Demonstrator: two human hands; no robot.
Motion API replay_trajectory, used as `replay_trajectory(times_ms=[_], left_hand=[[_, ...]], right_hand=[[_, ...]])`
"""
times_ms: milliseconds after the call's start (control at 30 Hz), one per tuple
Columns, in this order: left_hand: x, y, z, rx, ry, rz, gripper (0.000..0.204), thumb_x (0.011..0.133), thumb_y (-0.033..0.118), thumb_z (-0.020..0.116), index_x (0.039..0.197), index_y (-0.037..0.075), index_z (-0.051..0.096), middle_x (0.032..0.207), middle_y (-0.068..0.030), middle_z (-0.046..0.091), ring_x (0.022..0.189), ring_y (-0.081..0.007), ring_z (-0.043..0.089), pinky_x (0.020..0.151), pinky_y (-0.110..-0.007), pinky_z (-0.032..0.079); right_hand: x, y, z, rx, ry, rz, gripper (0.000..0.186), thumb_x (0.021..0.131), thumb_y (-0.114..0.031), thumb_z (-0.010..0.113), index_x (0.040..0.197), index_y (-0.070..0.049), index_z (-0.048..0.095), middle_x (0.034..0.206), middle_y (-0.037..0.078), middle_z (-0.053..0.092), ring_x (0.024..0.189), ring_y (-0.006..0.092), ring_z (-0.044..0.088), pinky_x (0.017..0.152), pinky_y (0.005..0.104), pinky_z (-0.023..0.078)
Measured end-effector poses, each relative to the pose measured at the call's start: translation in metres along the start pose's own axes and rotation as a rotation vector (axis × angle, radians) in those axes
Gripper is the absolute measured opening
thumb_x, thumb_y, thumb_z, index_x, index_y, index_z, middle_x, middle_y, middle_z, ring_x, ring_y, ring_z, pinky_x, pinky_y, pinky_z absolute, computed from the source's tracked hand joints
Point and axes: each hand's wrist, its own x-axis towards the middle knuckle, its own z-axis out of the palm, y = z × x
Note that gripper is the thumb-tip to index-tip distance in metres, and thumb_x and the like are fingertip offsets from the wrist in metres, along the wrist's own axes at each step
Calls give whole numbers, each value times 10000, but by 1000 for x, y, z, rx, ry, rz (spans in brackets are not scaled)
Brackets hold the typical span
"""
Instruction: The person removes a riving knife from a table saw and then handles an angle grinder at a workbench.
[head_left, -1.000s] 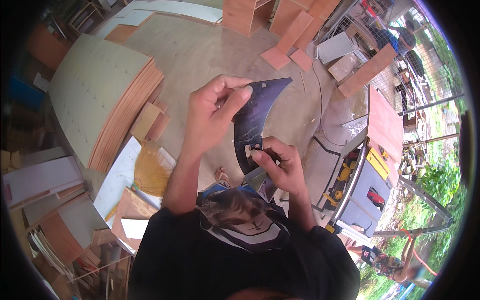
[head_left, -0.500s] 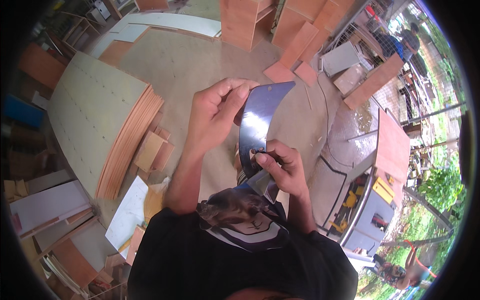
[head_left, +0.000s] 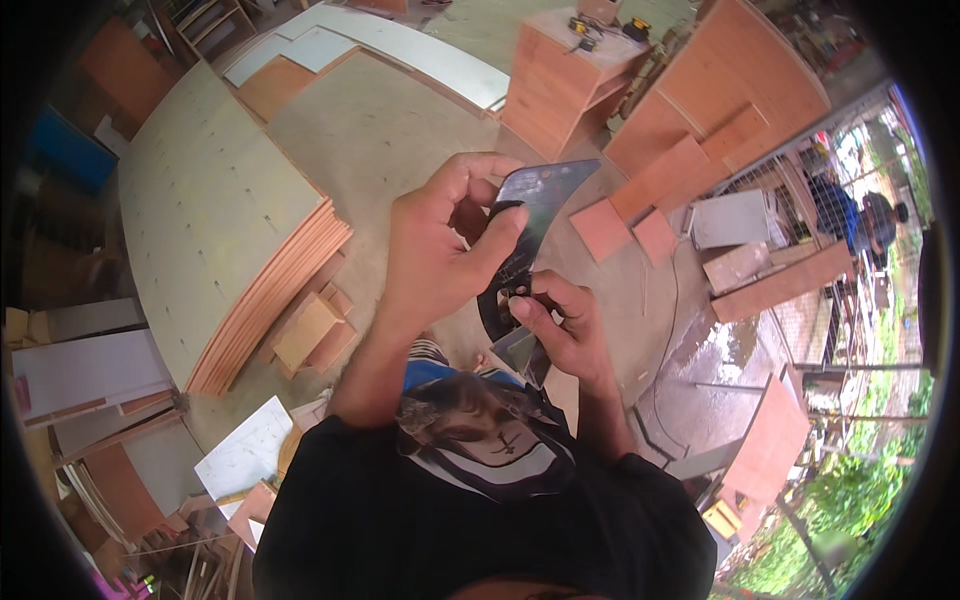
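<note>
A dark, shiny curved metal plate (head_left: pixel 545 200) with small holes is held up before my chest, its pointed end away from me. My left hand (head_left: pixel 435 240) grips its left edge, thumb laid on the face and fingers curled behind. Lower down, my right hand (head_left: pixel 568 325) pinches the plate's near end between thumb and forefinger, beside a cluster of holes. A flat grey piece (head_left: pixel 520 352) shows just below the right thumb; whether it is joined to the plate, I cannot tell.
To the left lies a tall stack of plywood sheets (head_left: pixel 230 220) with wood blocks (head_left: pixel 308 332) beside it. A wooden cabinet (head_left: pixel 550 85) bearing power tools stands ahead. Board offcuts (head_left: pixel 600 230) and a thin cable (head_left: pixel 677 310) lie right. Another person (head_left: pixel 880 222) is at far right.
My left hand has slid lower on the plate, its thumb now across the face. The plate has tilted and lost its bright glare. The whole view has swung toward the right.
</note>
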Motion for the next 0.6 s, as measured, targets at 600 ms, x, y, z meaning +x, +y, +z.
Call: replay_trajectory(times_ms=[600], left_hand=[[334,-202,-134,-323,-232,-265,267,992,170,785,1174,-6,703,908,-25,752,791,-57,692,692,-242,537]], right_hand=[[407,120,30,1404,-222,-189,265,1112,-319,543,1194,-68,563,794,135,703,689,279,687,654,353,522]])
